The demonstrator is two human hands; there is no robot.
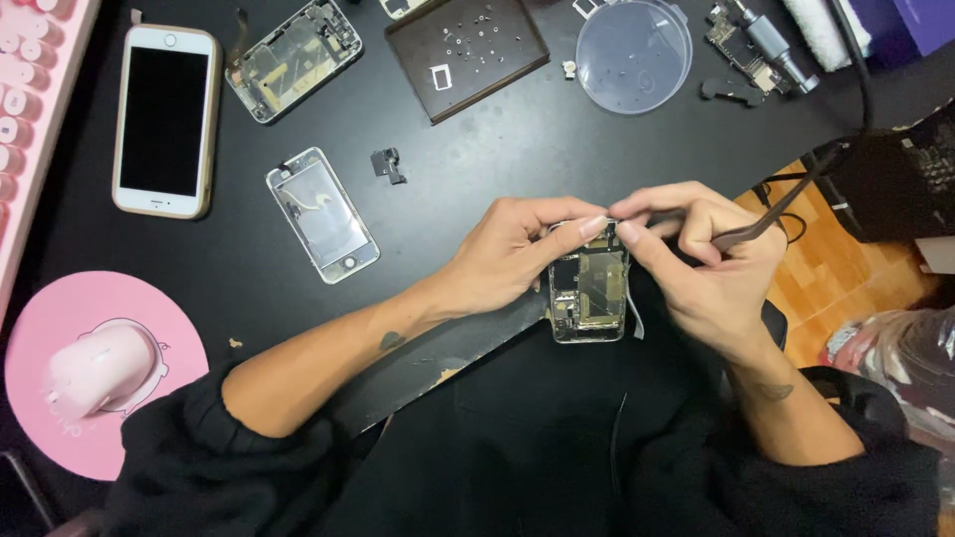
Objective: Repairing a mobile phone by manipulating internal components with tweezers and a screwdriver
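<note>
Two hands [617, 259] grip our opened phone [589, 286] at the desk's [497, 159] near edge; the right-held tweezers [761, 224] might tear its ribbon cable.

Phone repair bench — opened handsets [293, 58], loose screws [468, 35].

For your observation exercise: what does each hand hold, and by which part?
The left hand pinches the opened phone by its top edge. The right hand pinches that edge too, with tweezers tucked in its fingers.
</note>
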